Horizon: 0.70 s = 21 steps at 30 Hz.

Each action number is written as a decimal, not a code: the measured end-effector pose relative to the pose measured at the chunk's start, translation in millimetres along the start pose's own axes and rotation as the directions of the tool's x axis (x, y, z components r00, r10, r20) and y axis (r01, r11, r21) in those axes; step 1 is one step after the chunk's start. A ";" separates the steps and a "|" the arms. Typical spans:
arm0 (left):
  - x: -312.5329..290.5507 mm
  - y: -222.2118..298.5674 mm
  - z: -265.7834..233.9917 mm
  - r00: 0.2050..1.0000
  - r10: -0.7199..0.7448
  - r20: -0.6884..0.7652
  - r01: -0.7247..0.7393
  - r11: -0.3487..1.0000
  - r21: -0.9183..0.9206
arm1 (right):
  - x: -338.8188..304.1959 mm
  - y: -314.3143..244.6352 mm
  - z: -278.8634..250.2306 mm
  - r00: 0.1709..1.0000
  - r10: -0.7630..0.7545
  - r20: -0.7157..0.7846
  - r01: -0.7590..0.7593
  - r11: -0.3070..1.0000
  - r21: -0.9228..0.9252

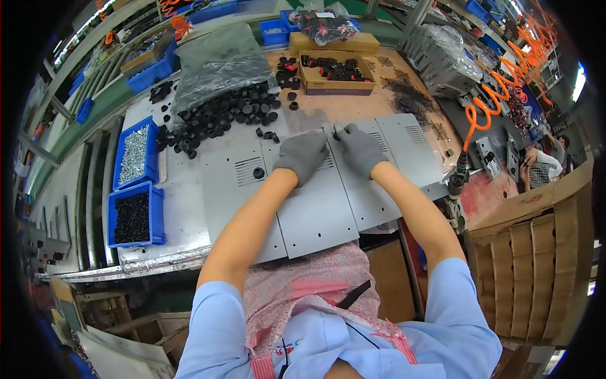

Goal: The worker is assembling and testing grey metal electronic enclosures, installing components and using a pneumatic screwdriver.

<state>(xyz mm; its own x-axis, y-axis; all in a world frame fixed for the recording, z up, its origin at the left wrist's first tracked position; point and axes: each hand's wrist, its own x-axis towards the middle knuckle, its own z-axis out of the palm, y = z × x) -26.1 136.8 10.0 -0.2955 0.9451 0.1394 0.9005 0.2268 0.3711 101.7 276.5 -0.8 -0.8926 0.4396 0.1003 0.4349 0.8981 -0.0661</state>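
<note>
Bins (153, 151): two, blue, one behind the other; silver screws (134, 155) in the farther, black screws (131, 218) in the nearer.
Table (183, 215): pale, bare just right of the bins.
Caps (230, 117): black, round, in a loose heap spilling from the mouth of a clear plastic bag (221, 47).
Panels (315, 218): grey metal, slotted, lying side by side across the table's near edge, below both hands; one black cap (259, 172) on the slots of the leftmost.
Left hand (303, 155): grey-gloved, back upward, over the middle panels; fingers curled near their far edge, cannot tell whether pinching anything.
Box (338, 91): low cardboard, beyond the hands, holding black and red parts.
Right hand (362, 150): grey-gloved, just beside the left, over the same far edge; fingers bent inward, tips too small to tell what is pinched.
Mesh (407, 95): dark wire pieces, spread beyond the rightmost panel.
Tool (457, 183): dark, upright at the panels' right end, below an orange coiled hose (470, 126).
Carton (505, 227): brown, open, with upright dividers, at lower right.
</note>
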 end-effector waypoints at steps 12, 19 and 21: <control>-50.0 -68.4 -57.4 0.871 -0.421 -0.253 0.338 0.887 -0.315 | 5.7 62.5 11.2 0.912 0.305 -0.273 -0.247 0.942 0.227; -34.0 -70.4 -42.2 0.917 -0.388 -0.089 0.371 0.915 -0.159 | -2.8 49.3 15.3 0.916 0.353 -0.190 -0.295 0.915 0.276; -28.6 -61.6 -40.7 0.926 -0.374 -0.051 0.368 0.924 -0.104 | -7.9 58.5 15.5 0.933 0.259 -0.249 -0.170 0.929 0.329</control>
<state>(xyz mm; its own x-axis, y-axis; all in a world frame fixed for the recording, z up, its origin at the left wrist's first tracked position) -86.1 86.3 20.5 -0.6268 0.7783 0.0373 0.6904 0.5326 0.4896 132.3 325.3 -20.8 -0.6909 0.6466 0.3234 0.5164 0.7545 -0.4051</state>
